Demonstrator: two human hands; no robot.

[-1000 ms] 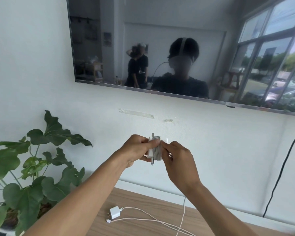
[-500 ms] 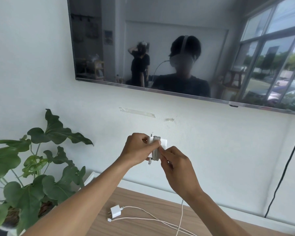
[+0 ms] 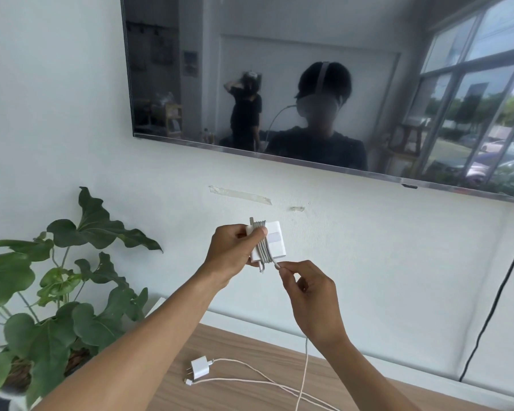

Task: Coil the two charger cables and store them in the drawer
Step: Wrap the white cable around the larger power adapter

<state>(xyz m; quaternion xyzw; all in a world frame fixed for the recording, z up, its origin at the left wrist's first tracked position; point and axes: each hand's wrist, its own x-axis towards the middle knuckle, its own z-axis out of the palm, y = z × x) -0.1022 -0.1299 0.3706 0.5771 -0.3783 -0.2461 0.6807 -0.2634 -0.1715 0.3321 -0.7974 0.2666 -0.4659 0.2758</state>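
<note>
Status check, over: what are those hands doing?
Left hand grips charger brick, cable wound round it. Right hand pinches the trailing length. Second charger lies uncoiled on wooden top.

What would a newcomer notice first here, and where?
At centre, the left hand holds a white charger wound with its cable, while the right hand pinches the cable's loose part below it. A big dark screen fills the wall above; a second charger lies on the wooden top.

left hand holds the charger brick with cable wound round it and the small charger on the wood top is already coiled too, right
The head view shows the left hand holding the charger brick with cable wound round it, but the small charger on the wood top is not coiled: its loose cable trails across it.
</note>
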